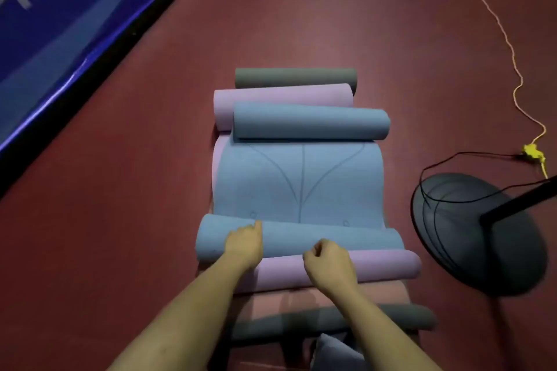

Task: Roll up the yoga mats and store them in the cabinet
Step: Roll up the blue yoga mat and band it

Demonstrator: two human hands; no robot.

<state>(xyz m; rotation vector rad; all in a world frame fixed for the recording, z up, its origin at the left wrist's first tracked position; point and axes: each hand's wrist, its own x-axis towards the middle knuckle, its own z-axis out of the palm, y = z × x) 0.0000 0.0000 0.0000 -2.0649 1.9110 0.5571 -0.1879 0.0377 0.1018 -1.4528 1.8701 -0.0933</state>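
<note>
A blue padded barrier [60, 24] with white markings runs diagonally across the upper left corner, its edge meeting the dark red floor [120, 205].

In the middle of the floor lies a stack of yoga mats, each curled at both ends. The blue mat [298, 184] is on top, its flat middle marked with thin curved lines, with one roll at the far end and another at the near end. Beneath it a pink mat [280, 98] shows a roll just behind the far blue roll and another just in front of the near blue roll. A dark grey mat [295, 77] lies lowest, with one roll farthest away and another nearest the viewer.

The left hand [244, 245] rests on top of the near blue roll towards its left end, fingers bent down over the far side of the roll and pressing on it. The right hand [330, 265] sits just to the right, on the seam where the near blue roll meets the near pink roll; its fingers are curled in, and whether they pinch any mat edge cannot be told. Both bare forearms reach in from the bottom of the view.

To the right stands a round black fan base [458, 250] with a black pole rising from it and a thin black cable looped over it. A pale orange cord [509, 48] trails from the top right down to a yellow plug [532, 152] on the floor.
</note>
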